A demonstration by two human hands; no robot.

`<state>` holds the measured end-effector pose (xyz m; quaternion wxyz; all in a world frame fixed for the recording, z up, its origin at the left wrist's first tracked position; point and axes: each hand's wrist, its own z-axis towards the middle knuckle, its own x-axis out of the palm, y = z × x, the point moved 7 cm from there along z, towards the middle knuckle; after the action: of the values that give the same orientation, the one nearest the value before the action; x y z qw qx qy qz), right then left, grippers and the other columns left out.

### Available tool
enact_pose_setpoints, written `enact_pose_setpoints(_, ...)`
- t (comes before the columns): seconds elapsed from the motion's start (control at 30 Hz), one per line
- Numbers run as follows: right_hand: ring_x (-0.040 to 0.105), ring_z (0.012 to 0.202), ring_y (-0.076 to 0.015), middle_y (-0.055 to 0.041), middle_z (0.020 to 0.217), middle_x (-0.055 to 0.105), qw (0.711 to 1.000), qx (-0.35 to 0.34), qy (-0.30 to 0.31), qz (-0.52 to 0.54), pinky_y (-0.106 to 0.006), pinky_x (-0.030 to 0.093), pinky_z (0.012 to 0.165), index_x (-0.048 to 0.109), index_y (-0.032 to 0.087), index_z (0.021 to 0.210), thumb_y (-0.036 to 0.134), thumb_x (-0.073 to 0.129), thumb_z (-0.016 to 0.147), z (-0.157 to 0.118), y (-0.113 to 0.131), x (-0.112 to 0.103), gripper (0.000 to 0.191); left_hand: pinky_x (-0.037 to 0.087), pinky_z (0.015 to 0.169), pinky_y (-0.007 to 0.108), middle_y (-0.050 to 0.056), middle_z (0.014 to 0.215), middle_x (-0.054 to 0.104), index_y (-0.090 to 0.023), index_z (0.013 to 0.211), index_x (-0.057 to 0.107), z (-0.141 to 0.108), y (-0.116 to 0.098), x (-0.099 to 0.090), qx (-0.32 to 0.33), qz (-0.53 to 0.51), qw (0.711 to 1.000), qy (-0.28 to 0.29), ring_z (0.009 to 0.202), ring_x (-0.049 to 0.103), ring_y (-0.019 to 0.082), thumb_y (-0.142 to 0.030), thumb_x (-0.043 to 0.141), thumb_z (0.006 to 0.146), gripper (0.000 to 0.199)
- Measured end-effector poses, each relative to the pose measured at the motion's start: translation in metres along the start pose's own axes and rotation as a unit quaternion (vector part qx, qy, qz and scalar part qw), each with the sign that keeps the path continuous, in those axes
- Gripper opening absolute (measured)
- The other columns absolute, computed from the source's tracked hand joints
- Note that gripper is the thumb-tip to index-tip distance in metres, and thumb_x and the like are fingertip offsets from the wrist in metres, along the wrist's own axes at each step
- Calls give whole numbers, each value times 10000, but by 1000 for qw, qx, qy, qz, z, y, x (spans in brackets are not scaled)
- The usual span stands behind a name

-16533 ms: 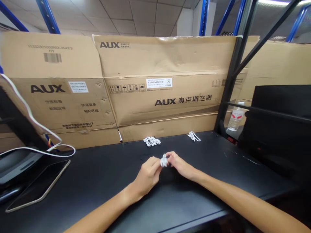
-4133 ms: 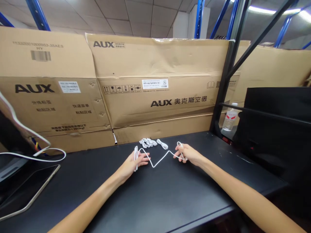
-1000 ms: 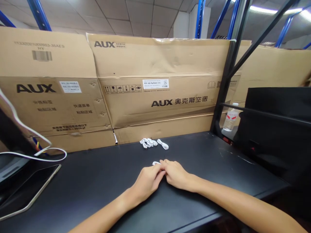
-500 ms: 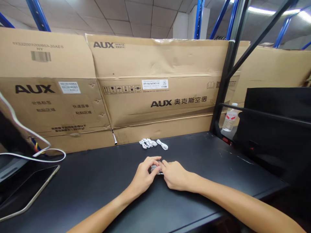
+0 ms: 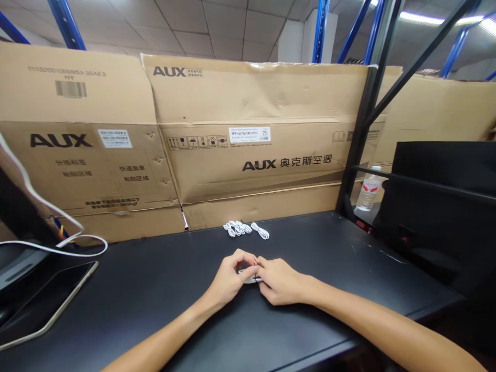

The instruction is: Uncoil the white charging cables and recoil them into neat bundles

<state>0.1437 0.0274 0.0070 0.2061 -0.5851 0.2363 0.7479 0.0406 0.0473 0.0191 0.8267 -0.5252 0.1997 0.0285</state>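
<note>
Low over the dark tabletop, my two hands meet at a small coiled white cable [image 5: 248, 279]. A thin black tie [image 5: 256, 277] crosses the coil between the fingertips. My left hand [image 5: 229, 274] is curled over the cable's left side, its thumb and fingers closed together near the tie. My right hand [image 5: 282, 281] is closed at the other side, its fingertips bunched against the left ones at the tie. The right fingers partly hide the cable. Farther back lie a cluster of bundled white cables [image 5: 237, 228] and a separate white cable bundle [image 5: 260, 231].
Large cardboard sheets [image 5: 217, 181] stand along the back of the black table [image 5: 163, 289]. A tablet-like device [image 5: 46, 305] lies at the left, near a loose white cord [image 5: 89, 243]. At the right are a black metal post [image 5: 358, 129], a water bottle [image 5: 368, 191] and a dark panel [image 5: 442, 181].
The fingertips have shifted slightly around the tie, and more of the coil's lower edge shows. My view has moved a little to the left.
</note>
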Motion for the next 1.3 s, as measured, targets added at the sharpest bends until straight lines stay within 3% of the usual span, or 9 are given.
enact_pose_setpoints(0.1, 573, 868, -200, -103, 1059, 579, 995, -15, -26, 99, -309, 444, 753, 570, 157, 1082, 225, 489, 836, -1, 1, -7, 268, 480, 759, 303, 43, 844, 661, -159, 744, 629, 0, -1, -1, -5, -4, 1000, -2, 793, 611, 170, -251, 654, 752, 95)
enact_pose_setpoints(0.23, 555, 845, -162, -50, 968, 608, 967, -37, -79, 241, -279, 431, 769, 599, 192, 1044, 225, 467, 873, -3, -1, -19, 219, 478, 730, 288, 44, 828, 667, -155, 743, 628, 2, 2, -7, -13, -17, 1000, -18, 773, 605, 167, -284, 649, 759, 131)
enact_pose_setpoints(0.43, 510, 608, -111, 1, 696, 570, 892, 98, -124, 424, -226, 402, 586, 588, 160, 902, 340, 452, 900, -2, -27, -7, 226, 467, 614, 248, 20, 745, 638, -155, 741, 592, 2, 8, -17, -42, -25, 997, -60, 672, 589, 143, -337, 654, 746, 192)
enact_pose_setpoints(0.53, 504, 575, -99, 26, 669, 536, 866, 111, -139, 467, -211, 390, 553, 543, 176, 889, 351, 490, 874, -2, -29, -4, 183, 465, 592, 246, 5, 705, 616, -160, 735, 559, 1, 7, -17, -48, -24, 997, -64, 641, 585, 136, -338, 656, 740, 203)
enact_pose_setpoints(0.63, 450, 527, -83, 39, 608, 515, 875, 112, -107, 458, -195, 348, 510, 541, 171, 779, 319, 514, 847, -2, -28, 0, 166, 480, 626, 260, -1, 698, 624, -168, 745, 526, 1, 7, -13, -43, -55, 996, -53, 653, 600, 138, -305, 676, 715, 205)
enact_pose_setpoints(0.8, 402, 480, -70, 53, 543, 483, 878, 95, -14, 468, -187, 326, 480, 544, 159, 713, 253, 512, 814, -2, -27, 6, 141, 497, 674, 288, -9, 667, 654, -166, 944, 565, 1, 10, -7, -54, -74, 995, -32, 659, 622, 149, -266, 669, 711, 274)
enact_pose_setpoints(0.97, 466, 593, -84, 31, 664, 565, 884, 76, -24, 461, -190, 364, 560, 567, 155, 735, 160, 548, 742, -3, -26, -1, 21, 499, 666, 286, 17, 682, 671, -158, 839, 651, 1, 6, -9, -47, -34, 997, -46, 656, 629, 159, -272, 672, 701, 180)
enact_pose_setpoints(1.07, 463, 585, -82, 29, 674, 589, 879, 91, -24, 468, -183, 350, 542, 563, 158, 769, 141, 545, 727, -4, -27, 0, 49, 494, 639, 268, 12, 671, 667, -162, 786, 671, 1, 5, -9, -43, -21, 997, -56, 640, 620, 153, -268, 684, 686, 147)
enact_pose_setpoints(1.3, 406, 522, -67, 19, 648, 633, 867, 61, 81, 488, -171, 307, 489, 590, 141, 737, 138, 522, 737, -4, -20, 5, 68, 465, 622, 247, 4, 659, 647, -151, 770, 676, 1, 10, -6, -54, -11, 997, -49, 628, 589, 136, -238, 679, 682, 124)
